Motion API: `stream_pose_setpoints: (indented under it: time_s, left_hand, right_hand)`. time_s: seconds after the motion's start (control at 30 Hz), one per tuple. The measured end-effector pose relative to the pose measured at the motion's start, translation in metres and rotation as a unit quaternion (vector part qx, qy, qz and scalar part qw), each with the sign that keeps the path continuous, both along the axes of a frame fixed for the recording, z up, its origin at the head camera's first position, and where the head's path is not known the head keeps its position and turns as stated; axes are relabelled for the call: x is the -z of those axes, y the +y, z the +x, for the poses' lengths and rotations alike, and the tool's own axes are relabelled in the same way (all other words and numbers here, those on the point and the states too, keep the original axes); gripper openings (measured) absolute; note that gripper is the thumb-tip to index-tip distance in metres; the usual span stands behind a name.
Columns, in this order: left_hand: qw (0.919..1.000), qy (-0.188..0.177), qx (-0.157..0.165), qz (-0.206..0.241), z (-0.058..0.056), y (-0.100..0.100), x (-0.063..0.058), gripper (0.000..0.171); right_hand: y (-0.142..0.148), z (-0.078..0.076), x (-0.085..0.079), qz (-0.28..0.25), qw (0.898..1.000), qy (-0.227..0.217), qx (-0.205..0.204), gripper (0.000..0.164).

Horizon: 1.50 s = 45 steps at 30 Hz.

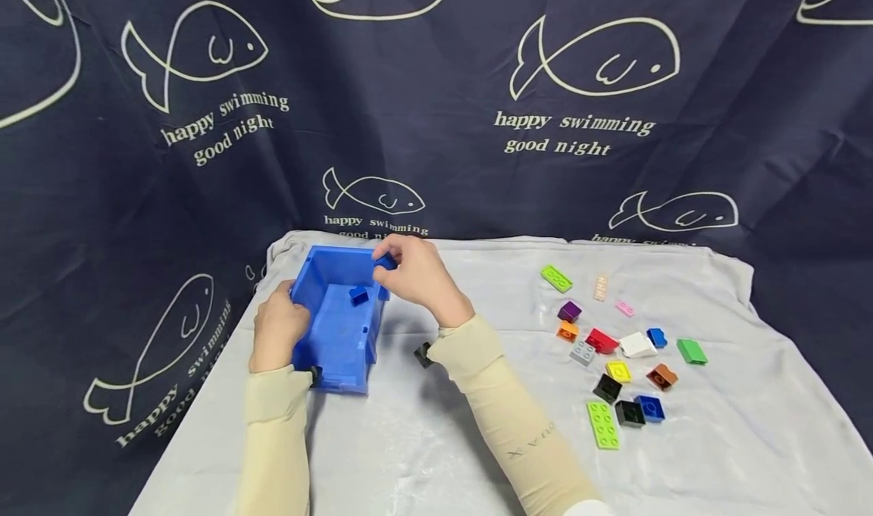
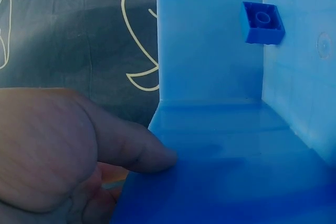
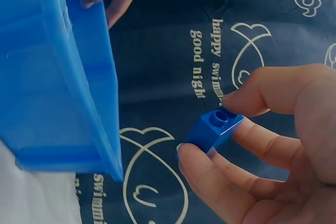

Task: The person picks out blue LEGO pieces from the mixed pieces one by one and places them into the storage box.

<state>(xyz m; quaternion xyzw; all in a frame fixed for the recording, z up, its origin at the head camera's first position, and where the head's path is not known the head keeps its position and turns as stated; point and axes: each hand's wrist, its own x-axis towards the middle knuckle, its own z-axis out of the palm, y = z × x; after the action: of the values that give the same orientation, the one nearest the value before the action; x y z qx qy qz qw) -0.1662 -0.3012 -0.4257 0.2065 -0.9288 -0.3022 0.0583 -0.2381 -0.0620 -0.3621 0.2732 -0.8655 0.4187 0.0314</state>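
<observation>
A blue plastic bin point(image 1: 336, 338) stands at the left of the white-covered table. My left hand point(image 1: 280, 323) grips its left wall, the thumb point(image 2: 142, 150) over the inner side and other fingers outside. Between the thumb and fingertips of my right hand point(image 1: 419, 273) is a small blue toy brick point(image 3: 212, 128), pinched beside the bin's far right corner, its studs showing in the right wrist view. One blue brick point(image 2: 263, 23) is inside the bin near the far end, its hollow underside showing in the left wrist view.
Several loose bricks lie on the right of the table, among them a red brick point(image 1: 600, 341), a white brick point(image 1: 637, 345), a yellow brick point(image 1: 618, 371) and a lime plate point(image 1: 603, 425). A dark fish-print curtain point(image 1: 464, 182) hangs behind the table.
</observation>
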Motion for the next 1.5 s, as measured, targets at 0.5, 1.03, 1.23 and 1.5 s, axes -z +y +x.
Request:
stream_pose_setpoints:
  time_s: [0.5,1.03,1.23,1.5]
  left_hand:
    - [0.9998,0.02,0.006,-0.002,-0.006,0.007,0.002,0.061]
    - [0.9997,0.019,0.011,-0.007,-0.004,-0.001,-0.002,0.063]
    - [0.9998,0.02,0.008,-0.005,-0.001,-0.004,0.0,0.061]
    - [0.9999,0.013,0.006,-0.003,0.0,-0.004,0.001,0.062]
  right_hand:
    - [-0.038,0.003,0.005,-0.02,0.998,-0.057,-0.004,0.019]
    - [-0.093,0.014,-0.005,-0.007,0.99,-0.139,0.018,0.008]
    - [-0.105,0.01,0.001,0.008,0.987,-0.153,0.042,0.008]
    - [-0.113,0.011,0.015,0.074,0.981,-0.172,0.061,0.01]
